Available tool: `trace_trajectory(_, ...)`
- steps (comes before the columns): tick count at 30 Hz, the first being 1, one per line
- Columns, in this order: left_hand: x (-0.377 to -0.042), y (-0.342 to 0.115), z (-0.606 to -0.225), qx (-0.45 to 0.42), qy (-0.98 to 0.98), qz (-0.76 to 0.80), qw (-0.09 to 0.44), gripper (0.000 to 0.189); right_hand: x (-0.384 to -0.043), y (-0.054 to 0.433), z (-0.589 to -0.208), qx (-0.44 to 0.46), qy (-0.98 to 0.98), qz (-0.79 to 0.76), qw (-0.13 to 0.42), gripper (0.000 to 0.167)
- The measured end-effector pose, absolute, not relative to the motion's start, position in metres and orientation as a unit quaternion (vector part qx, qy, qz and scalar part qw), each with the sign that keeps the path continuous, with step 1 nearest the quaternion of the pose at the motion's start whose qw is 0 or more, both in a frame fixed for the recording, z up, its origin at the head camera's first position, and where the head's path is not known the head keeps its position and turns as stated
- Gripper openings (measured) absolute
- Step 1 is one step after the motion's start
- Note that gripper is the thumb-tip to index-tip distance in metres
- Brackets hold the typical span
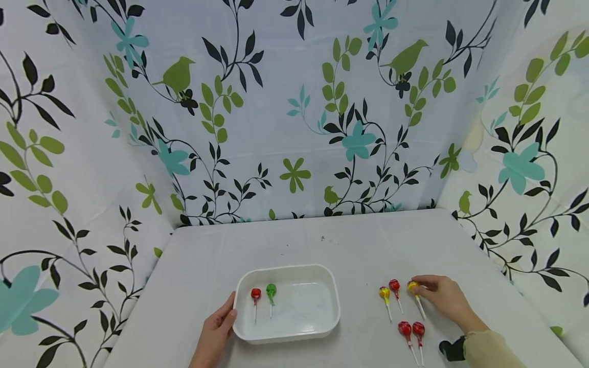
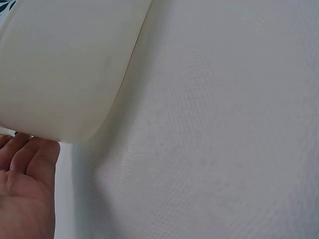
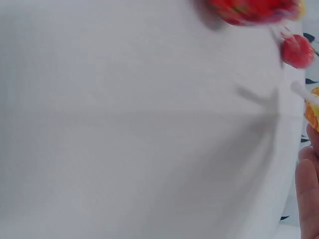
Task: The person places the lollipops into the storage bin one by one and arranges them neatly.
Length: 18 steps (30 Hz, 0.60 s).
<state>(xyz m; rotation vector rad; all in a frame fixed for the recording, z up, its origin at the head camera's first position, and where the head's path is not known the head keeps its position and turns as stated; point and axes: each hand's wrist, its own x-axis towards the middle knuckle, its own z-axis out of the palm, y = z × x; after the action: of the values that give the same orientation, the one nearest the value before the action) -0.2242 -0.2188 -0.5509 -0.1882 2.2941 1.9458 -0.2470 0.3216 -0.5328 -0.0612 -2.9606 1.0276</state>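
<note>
Leaf-and-bird patterned backdrop [image 1: 285, 117]

Seven lollipops [image 1: 393, 286], one white tray [image 1: 287, 335].

Head overview; wrist views close-up.

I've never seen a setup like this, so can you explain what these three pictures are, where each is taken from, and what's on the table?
No machine here: a person works with two bare hands. The wide picture comes from a head-worn camera; the two close-ups come from cameras on each wrist. On the white table sits a white tray holding a red lollipop and a green lollipop. The left hand rests against the tray's edge. The right hand pinches a yellow lollipop; four more lollipops lie beside it.
</note>
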Motion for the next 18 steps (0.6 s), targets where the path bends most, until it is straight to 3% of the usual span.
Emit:
trace_trajectory(10, -0.222, -0.223, -0.551, -0.052, 0.760, 0.645, 0.059, 0.054, -0.249, 0.320, -0.496, -0.005, -0.941, 0.335, 0.040, 0.037)
trace_trajectory(18, -0.222, -0.221, -0.551, -0.046, 0.759, 0.647, 0.058, 0.053, -0.257, 0.276, -0.477, 0.003, -0.925, 0.378, 0.046, 0.036)
